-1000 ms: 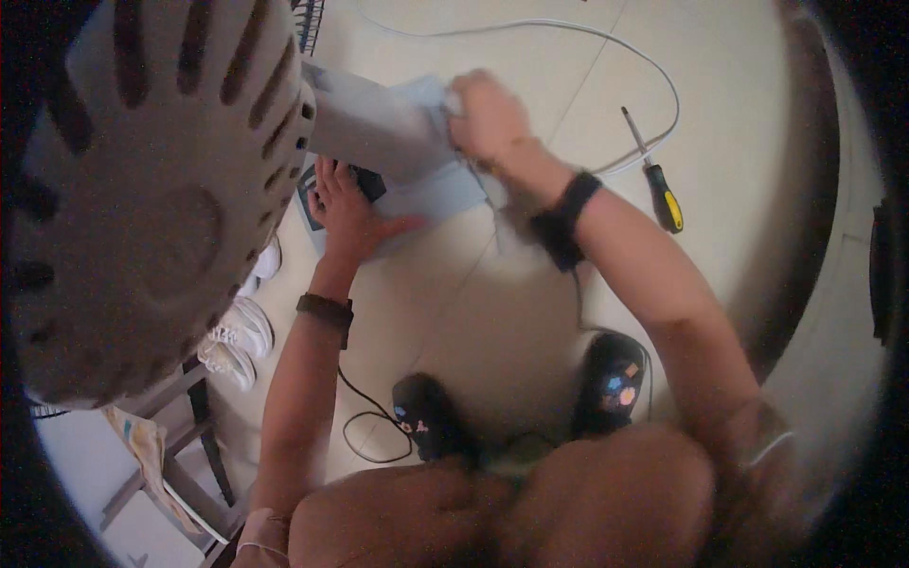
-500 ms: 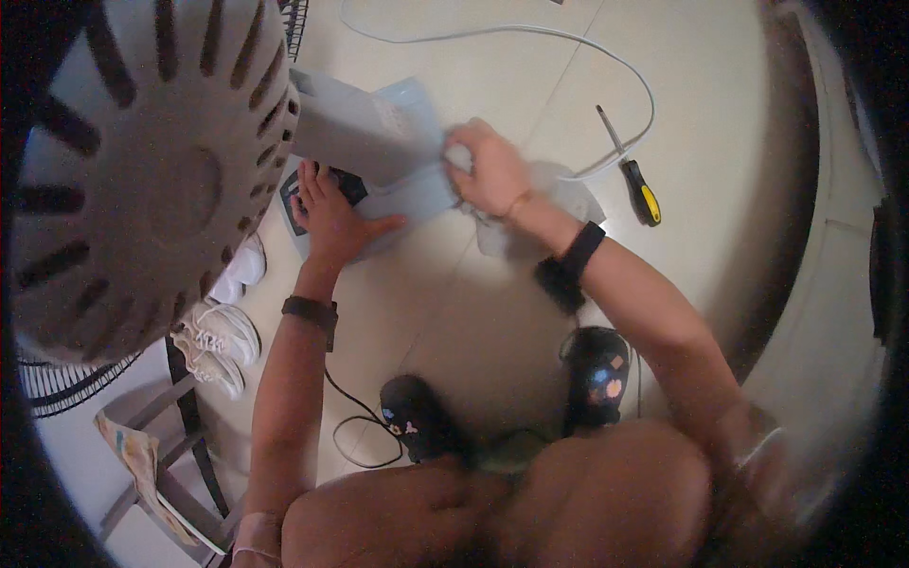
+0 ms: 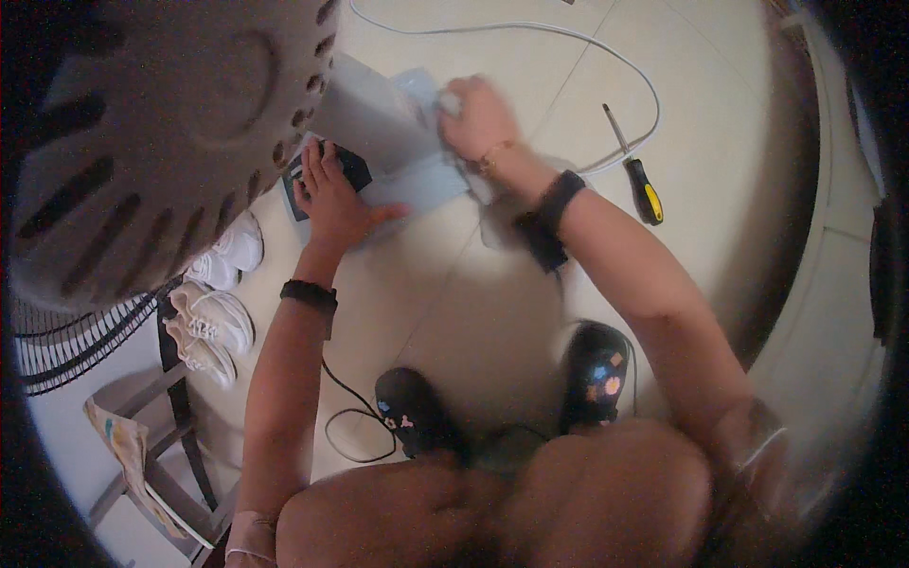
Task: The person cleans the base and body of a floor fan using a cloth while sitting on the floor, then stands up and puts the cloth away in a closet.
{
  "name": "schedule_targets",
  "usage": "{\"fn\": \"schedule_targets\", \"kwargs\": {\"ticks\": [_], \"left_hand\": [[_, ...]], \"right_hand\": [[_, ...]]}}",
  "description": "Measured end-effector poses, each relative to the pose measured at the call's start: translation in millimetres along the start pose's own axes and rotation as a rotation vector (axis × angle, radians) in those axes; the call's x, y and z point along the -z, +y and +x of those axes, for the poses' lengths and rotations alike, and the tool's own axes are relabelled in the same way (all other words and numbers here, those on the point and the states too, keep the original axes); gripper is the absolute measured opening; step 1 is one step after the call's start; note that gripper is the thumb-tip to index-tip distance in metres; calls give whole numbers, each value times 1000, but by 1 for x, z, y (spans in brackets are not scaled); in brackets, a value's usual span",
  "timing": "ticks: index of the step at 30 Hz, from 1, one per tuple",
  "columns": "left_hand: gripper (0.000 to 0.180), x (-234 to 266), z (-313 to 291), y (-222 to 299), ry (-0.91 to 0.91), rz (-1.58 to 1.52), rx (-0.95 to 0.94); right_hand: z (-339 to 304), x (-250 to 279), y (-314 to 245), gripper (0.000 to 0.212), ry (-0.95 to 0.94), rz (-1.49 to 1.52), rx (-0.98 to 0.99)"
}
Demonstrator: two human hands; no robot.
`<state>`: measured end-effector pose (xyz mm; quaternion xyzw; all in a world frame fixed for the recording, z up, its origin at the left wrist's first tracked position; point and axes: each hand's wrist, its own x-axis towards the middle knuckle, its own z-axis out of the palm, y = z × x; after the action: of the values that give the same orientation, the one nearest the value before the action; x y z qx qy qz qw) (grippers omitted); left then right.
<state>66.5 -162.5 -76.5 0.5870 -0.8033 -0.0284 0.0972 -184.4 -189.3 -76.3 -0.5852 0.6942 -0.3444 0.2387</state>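
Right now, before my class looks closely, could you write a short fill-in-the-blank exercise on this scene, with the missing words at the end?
1. The left hand lies spread over a ____ panel on the pale blue base.
2. Besides black, the bright colour on the screwdriver is ____.
3. The screwdriver lies to the ____ of the right hand.
4. The white sneakers are on the picture's ____ side.

Missing words: black; yellow; right; left.
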Motion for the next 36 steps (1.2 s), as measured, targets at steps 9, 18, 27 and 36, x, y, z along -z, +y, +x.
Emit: {"fn": "schedule_targets", "kwargs": {"ticks": [9, 18, 27, 36], "left_hand": [[145, -4, 0, -9, -29, 18, 37], [142, 4, 2, 6, -7, 15, 45], [140, 5, -2, 5, 37, -70, 29], [141, -11, 0, 20, 113, 7, 52]], "right_hand": [[-19, 17, -10, 35, -216, -124, 113], [1, 9, 2, 30, -136, -95, 199], [-50, 33, 10, 33, 33, 142, 58], [-44, 52, -19, 44, -95, 99, -376]]}}
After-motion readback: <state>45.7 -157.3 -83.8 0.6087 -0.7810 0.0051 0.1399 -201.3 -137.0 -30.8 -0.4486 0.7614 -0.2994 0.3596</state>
